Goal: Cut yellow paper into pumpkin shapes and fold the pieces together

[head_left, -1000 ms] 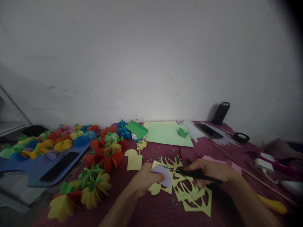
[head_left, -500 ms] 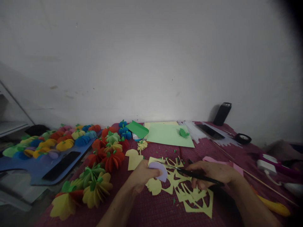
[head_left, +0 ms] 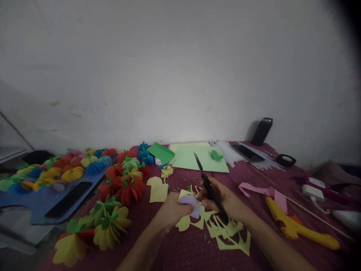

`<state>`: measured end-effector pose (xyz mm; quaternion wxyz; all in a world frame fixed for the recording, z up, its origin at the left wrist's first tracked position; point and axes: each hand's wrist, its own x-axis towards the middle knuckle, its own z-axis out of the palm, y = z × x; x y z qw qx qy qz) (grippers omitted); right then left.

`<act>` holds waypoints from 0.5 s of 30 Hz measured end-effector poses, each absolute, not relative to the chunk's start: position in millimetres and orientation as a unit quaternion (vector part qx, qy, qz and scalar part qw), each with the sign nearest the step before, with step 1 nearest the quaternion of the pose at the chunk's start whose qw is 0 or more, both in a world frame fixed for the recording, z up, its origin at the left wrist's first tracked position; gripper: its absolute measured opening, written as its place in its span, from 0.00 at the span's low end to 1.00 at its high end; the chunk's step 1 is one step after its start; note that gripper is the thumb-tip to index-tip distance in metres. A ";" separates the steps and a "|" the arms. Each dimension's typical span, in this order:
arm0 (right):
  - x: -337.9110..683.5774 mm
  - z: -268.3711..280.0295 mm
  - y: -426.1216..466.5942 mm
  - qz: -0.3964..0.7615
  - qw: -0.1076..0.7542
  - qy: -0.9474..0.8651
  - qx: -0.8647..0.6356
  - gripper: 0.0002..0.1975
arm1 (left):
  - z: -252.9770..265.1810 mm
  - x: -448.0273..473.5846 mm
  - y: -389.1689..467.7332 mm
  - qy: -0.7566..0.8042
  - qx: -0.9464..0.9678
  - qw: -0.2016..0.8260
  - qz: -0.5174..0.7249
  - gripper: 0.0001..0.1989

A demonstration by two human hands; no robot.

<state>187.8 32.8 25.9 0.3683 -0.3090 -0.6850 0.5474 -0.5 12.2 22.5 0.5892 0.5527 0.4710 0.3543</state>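
Observation:
My left hand [head_left: 169,212] pinches a lavender rounded paper piece [head_left: 185,199] between thumb and fingers. Pale yellow paper [head_left: 184,192] shows behind its upper edge. My right hand [head_left: 228,201] is wrapped round black-handled scissors [head_left: 210,187]; their blades look closed and point away, up and to the left, apart from the paper. Below both hands lie pale yellow paper offcuts [head_left: 235,245] with curved cut-outs. A rounded yellow cut piece [head_left: 184,224] rests just under the left hand. Left of it lies a yellow paper [head_left: 158,192].
Folded-paper pumpkins [head_left: 131,190] crowd the left, more on a blue board [head_left: 63,216] with a black phone [head_left: 69,199]. Green sheets [head_left: 191,158] lie at the back. To the right are a yellow glue gun [head_left: 293,226], pink paper [head_left: 280,201], tape [head_left: 285,160] and a black bottle [head_left: 262,131].
The scissors have left the paper and swung from pointing left to pointing up and away. My right hand has turned and shifted left, uncovering the glue gun. My left hand keeps its pinch.

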 end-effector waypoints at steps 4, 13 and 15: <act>186.2 19.0 31.4 0.536 0.363 -0.705 -0.291 0.21 | 20.0 4.0 10.8 0.466 0.579 0.577 0.338 0.05; 178.9 22.9 24.9 0.494 0.341 -0.734 -0.316 0.21 | 0.6 9.7 9.8 0.515 0.625 0.512 0.285 0.09; 178.4 24.7 24.5 0.487 0.338 -0.740 -0.317 0.21 | 2.4 11.0 8.0 0.530 0.633 0.495 0.271 0.08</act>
